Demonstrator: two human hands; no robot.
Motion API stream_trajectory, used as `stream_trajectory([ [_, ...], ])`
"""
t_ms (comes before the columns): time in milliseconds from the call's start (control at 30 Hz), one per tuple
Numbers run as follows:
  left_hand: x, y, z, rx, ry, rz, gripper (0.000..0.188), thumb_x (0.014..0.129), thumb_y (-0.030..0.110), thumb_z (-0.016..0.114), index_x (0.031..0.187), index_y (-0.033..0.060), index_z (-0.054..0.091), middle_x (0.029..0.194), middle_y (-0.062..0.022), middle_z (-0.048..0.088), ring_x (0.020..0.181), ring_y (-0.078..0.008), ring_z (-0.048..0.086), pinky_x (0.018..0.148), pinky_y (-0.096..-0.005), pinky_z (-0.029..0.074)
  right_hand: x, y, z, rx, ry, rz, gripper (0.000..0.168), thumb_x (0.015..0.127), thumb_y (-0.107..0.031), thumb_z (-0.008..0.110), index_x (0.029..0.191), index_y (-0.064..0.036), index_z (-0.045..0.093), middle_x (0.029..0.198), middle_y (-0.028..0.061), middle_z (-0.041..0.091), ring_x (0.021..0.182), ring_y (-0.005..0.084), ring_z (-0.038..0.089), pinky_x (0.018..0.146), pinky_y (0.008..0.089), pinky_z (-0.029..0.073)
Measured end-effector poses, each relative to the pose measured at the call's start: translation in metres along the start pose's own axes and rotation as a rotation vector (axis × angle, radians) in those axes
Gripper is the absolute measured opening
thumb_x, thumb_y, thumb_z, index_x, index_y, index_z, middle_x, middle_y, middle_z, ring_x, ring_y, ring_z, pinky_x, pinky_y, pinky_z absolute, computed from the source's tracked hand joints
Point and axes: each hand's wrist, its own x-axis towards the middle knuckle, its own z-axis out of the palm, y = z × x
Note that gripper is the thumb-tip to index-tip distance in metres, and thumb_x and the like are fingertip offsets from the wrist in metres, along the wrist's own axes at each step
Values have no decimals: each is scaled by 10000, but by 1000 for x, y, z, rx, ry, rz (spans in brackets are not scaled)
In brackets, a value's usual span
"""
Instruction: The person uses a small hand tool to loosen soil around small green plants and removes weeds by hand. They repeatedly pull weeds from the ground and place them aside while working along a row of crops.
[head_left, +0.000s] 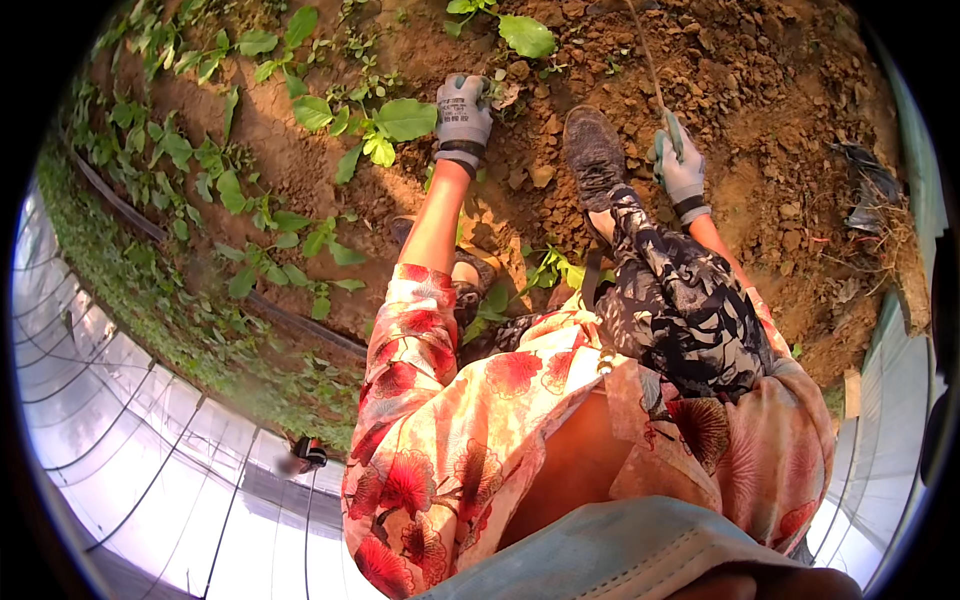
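My left hand (463, 116), in a grey work glove with printed writing, is low over the soil with its fingers curled down. A sprig of small weeds (496, 88) shows beside its fingertips; whether they grip it is hidden. Just left of that hand grows a broad-leaved green seedling (382, 127). Farther right, my right hand (679, 161), gloved in grey with a green-coated palm, is closed around the near end of a thin brown stick or cord (646, 45). That line runs away from me over the clods, out of the top of the view.
Broken soil (750, 112) lies ahead and right, around my shoe (595, 154). Leafy rows (225, 187) and a dark irrigation hose (300, 322) run along the left. Another plant (551, 270) stands between my feet. Black plastic scrap (870, 187) lies near the greenhouse film wall (900, 375).
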Motion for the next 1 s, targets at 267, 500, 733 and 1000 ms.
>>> stream_trajectory([
  [267,-12,37,27,162,85,24,443,670,132,692,1091,167,559,1208,-119,473,1057,-332,499,780,-423,491,6,17,5,20,36,-72,443,898,-104,478,1338,-132,442,1108,119,635,894,152,641,746,274,495],
  [500,1,64,28,-80,47,86,268,659,44,646,903,142,600,1003,-102,558,922,-304,562,728,-416,497,6,15,2,3,43,-39,432,880,-122,492,1311,-127,470,1096,129,636,921,191,645,763,295,494],
  [733,34,74,33,417,-187,461,270,747,61,592,990,177,605,1199,-63,516,981,-271,572,725,-394,517,9,16,2,-30,31,-51,428,882,-124,492,1309,-127,473,1065,142,645,895,175,653,744,283,499],
  [1000,18,50,48,-190,-274,45,349,691,106,657,1038,110,612,1020,-133,596,953,-312,576,792,-386,481,7,16,5,-35,30,-69,439,888,-120,490,1325,-126,456,1065,127,650,881,152,649,727,270,498],
])
